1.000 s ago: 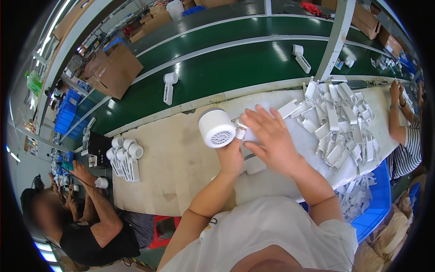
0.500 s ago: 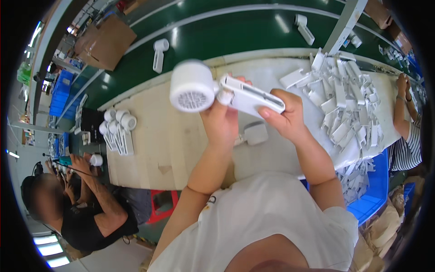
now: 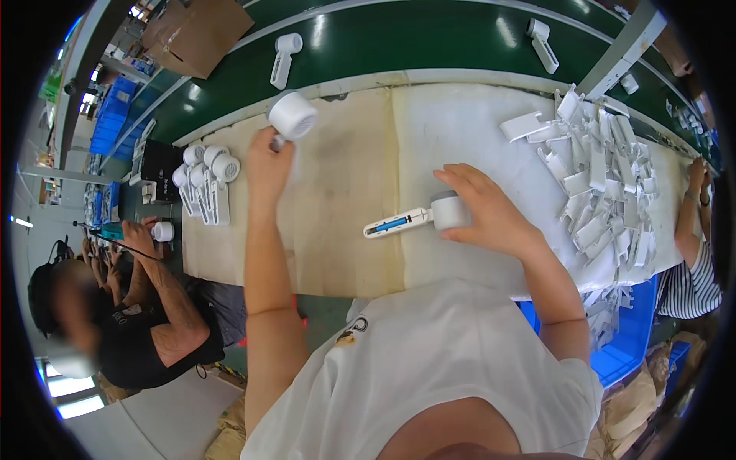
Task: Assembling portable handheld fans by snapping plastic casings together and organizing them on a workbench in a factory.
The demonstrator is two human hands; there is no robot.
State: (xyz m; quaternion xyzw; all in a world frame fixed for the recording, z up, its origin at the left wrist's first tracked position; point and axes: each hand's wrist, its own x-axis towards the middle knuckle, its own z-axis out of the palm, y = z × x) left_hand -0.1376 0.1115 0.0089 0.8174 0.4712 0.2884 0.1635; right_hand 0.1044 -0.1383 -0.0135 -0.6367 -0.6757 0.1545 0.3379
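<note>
My left hand [image 3: 270, 165] is raised over the left part of the table, its fingers closed round the handle of a white handheld fan [image 3: 294, 116] with a round grilled head. The fist hides most of that handle. A second handheld fan [image 3: 447, 211] lies on the table with its handle [image 3: 397, 223] pointing left. That handle is uncovered and a blue cylinder shows inside. Around the second fan's head curves my right hand [image 3: 494, 218], open, fingers above and thumb below; whether it touches cannot be told.
Several assembled fans [image 3: 205, 180] stand grouped at the table's left end. White plastic handle covers [image 3: 602, 172] lie heaped at the right, above a blue bin [image 3: 625, 337]. Two fans rest on the green conveyor [image 3: 414, 38] behind. Co-workers sit at both sides.
My left hand has carried the fan away to the left. My right hand has let go of its handle and come down beside the fan on the table.
</note>
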